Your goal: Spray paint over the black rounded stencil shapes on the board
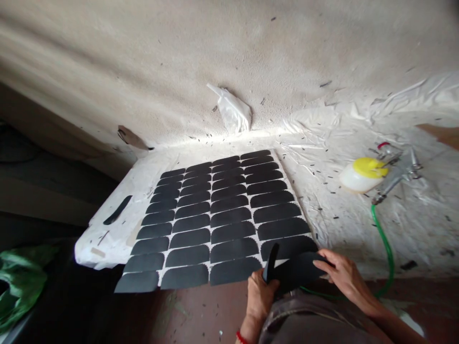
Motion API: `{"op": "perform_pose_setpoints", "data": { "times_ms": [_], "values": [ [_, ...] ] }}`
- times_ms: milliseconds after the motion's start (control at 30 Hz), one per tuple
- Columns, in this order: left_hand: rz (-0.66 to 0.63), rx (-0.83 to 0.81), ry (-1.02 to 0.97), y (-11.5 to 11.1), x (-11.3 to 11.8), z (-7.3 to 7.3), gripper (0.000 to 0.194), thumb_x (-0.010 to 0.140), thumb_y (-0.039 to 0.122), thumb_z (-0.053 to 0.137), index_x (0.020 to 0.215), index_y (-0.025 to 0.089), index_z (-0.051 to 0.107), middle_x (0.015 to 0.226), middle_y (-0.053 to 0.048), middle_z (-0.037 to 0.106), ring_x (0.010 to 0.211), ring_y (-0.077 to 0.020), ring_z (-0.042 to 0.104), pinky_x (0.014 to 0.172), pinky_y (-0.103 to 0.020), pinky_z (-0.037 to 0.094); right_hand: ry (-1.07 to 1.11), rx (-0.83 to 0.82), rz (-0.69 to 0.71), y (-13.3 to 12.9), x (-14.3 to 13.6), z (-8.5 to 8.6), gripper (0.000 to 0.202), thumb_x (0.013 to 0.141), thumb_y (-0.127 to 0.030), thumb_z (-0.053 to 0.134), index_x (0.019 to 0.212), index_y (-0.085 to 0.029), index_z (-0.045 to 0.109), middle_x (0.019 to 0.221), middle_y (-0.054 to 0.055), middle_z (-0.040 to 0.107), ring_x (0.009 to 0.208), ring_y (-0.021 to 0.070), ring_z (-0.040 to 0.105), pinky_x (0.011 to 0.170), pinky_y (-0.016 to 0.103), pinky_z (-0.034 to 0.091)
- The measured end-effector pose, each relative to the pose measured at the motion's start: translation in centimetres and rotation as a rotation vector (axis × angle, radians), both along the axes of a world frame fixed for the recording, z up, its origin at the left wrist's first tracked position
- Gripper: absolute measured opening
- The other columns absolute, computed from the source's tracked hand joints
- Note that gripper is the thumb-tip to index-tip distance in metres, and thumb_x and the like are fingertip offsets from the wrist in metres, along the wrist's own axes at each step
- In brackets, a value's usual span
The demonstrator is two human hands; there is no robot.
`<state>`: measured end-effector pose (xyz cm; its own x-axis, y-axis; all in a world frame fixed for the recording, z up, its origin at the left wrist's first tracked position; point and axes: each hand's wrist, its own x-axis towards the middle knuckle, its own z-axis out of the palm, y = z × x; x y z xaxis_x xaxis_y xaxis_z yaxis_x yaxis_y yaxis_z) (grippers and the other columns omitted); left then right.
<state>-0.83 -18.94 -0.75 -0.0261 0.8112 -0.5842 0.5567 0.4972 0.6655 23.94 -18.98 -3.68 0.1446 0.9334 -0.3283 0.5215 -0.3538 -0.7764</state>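
At the near right corner of the white board (255,217), my right hand (340,270) pinches the right end of a dark, rounded flat piece (299,270). My left hand (261,294) is closed on the left side, where a narrow dark piece (273,255) sticks up from between thumb and fingers. Whether that strip belongs to the same piece I cannot tell. Several rows of similar dark pieces (190,242) with rounded corners lie across the board in columns. The nearest pieces line its front edge.
Right of the board lies a spray gun (398,172) with a white cup and yellow lid (369,167), joined to a green hose (385,243). A loose dark strip (117,210) lies at left. Crumpled plastic (234,112) sticks to the wall behind. Green cloth (23,282) hangs lower left.
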Motion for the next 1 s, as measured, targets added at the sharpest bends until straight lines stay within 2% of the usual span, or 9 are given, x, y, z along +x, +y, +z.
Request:
{"op": "perform_pose_setpoints", "data": {
  "times_ms": [100, 200, 400, 567, 833, 1000],
  "values": [
    [-0.036, 0.093, 0.319, 0.6, -1.1, 0.2, 0.026, 0.08, 0.023, 0.063, 0.103, 0.016, 0.07, 0.095, -0.008, 0.073, 0.094, -0.0223, 0.066, 0.08, -0.028, 0.046, -0.045, 0.019, -0.006, -0.5, 0.8, -1.5, 0.04, 0.074, -0.063, 0.044, 0.067, -0.025, 0.055, 0.059, 0.001, 0.059, 0.053, 0.0218, 0.063, 0.051, 0.031, 0.048],
    [-0.088, 0.075, 0.463, 1.0, -1.0, -0.1, 0.027, 0.081, 0.028, 0.064, 0.107, 0.02, 0.068, 0.1, -0.01, 0.074, 0.098, -0.0241, 0.068, 0.079, -0.029, 0.046, -0.106, 0.062, -0.003, -0.9, 0.8, -2.2, 0.04, 0.073, -0.063, 0.046, 0.061, -0.025, 0.051, 0.058, 0.001, 0.057, 0.058, 0.0229, 0.06, 0.061, 0.034, 0.045],
    [-0.146, 0.051, 0.538, 1.3, -0.1, -0.4, 0.034, 0.083, 0.026, 0.066, 0.116, 0.024, 0.059, 0.102, -0.006, 0.074, 0.097, -0.0198, 0.069, 0.075, -0.026, 0.045, -0.164, 0.114, 0.0, -1.1, 0.7, -3.4, 0.036, 0.073, -0.059, 0.046, 0.06, -0.026, 0.046, 0.059, 0.001, 0.056, 0.057, 0.0201, 0.054, 0.064, 0.033, 0.041],
    [-0.167, 0.03, 0.575, 1.6, -0.1, -0.4, 0.033, 0.083, 0.029, 0.067, 0.115, 0.025, 0.057, 0.102, -0.007, 0.074, 0.096, -0.0199, 0.069, 0.075, -0.026, 0.045, -0.188, 0.133, -0.007, -1.2, 0.9, -4.1, 0.034, 0.075, -0.057, 0.045, 0.061, -0.026, 0.046, 0.059, 0.0, 0.056, 0.058, 0.0197, 0.054, 0.064, 0.032, 0.041],
    [-0.21, 0.038, 0.626, 2.0, -0.2, -1.6, 0.033, 0.081, 0.034, 0.069, 0.11, 0.025, 0.057, 0.096, -0.006, 0.075, 0.092, -0.0214, 0.071, 0.07, -0.027, 0.044, -0.243, 0.129, -0.036, -0.8, 0.9, -4.6, 0.033, 0.073, -0.055, 0.044, 0.058, -0.026, 0.042, 0.056, 0.001, 0.056, 0.054, 0.0199, 0.055, 0.06, 0.032, 0.041],
    [-0.23, 0.115, 0.666, 2.3, -0.3, -2.0, 0.035, 0.078, 0.029, 0.071, 0.109, 0.021, 0.056, 0.094, -0.007, 0.075, 0.091, -0.0238, 0.071, 0.068, -0.028, 0.043, -0.293, 0.188, -0.037, -0.7, 0.9, -4.0, 0.021, 0.074, -0.045, 0.048, 0.068, -0.026, 0.042, 0.062, 0.0, 0.058, 0.057, 0.0191, 0.056, 0.061, 0.032, 0.041]
  ]
}}
